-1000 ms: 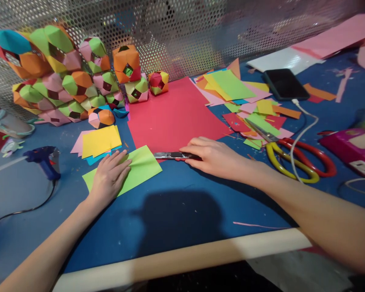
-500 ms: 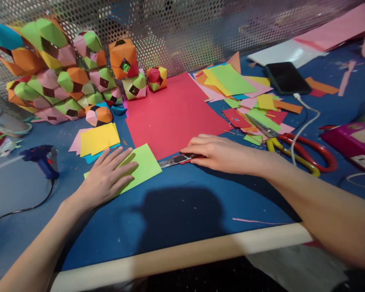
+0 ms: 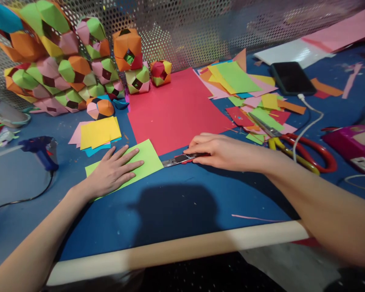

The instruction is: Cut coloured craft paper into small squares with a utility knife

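While the pale front edge (image 3: pixel 170 254) of the bench (image 3: pixel 249 194) runs along 6 o'clock, a broad blue strip (image 3: pixel 109 227) separates it from the green sheet (image 3: pixel 149 156) at 8 o'clock. The left grip (image 3: pixel 114 170) lies flat on this sheet, fingers spread. At 3 o'clock, the right grip (image 3: pixel 220 152) is closed around the knife (image 3: pixel 180 159), blade (image 3: pixel 172 162) tip at the sheet's right corner. Beyond, at 12 o'clock, lies the red sheet (image 3: pixel 179 111).

The table (image 3: pixel 94 231) is colored blue, and its front is edged with a pale, rounded strip (image 3: pixel 200 248). Behind it, a shiny gray metal wall (image 3: pixel 197 36) is filled with lots of small round holes. A big dark shadow (image 3: pixel 176 207) is thrown across the blue. Down below, a bit of gray floor (image 3: pixel 273 261) can be seen.
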